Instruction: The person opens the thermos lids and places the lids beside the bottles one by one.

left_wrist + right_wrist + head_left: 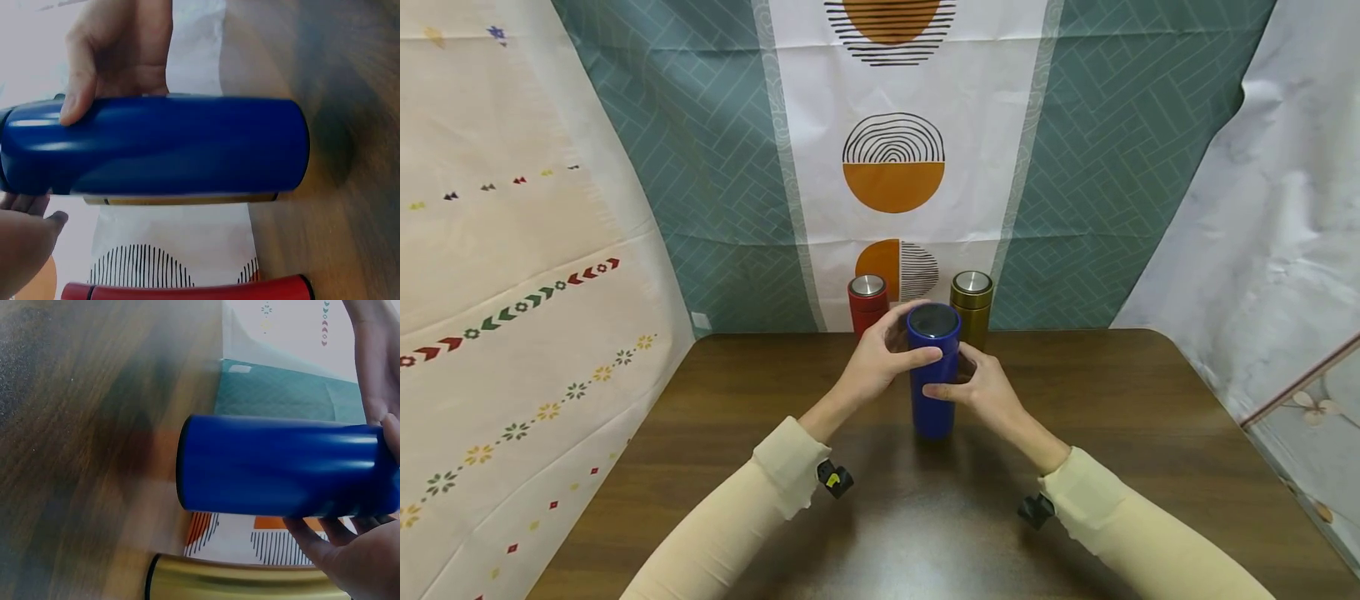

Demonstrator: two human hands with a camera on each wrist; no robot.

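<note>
A blue vacuum flask (934, 392) with a dark, shiny lid top stands upright between my two hands, its base close over the table. My left hand (882, 354) grips it near the top from the left, thumb across the front and fingers behind. Lower down on the opposite side, my right hand (988, 390) holds the body, its thumb on the front. The left wrist view shows the blue flask (169, 147) lengthwise, with the right thumb (78, 94) on it. In the right wrist view, fingers of the right hand (365, 559) curl under the flask (281, 465).
Behind the blue flask, a red flask (868, 307) is at the left and a gold flask (972, 308) at the right, both with silvery lid tops. They stand near the back edge of the brown wooden table (737, 392). A patterned cloth (722, 167) hangs behind it.
</note>
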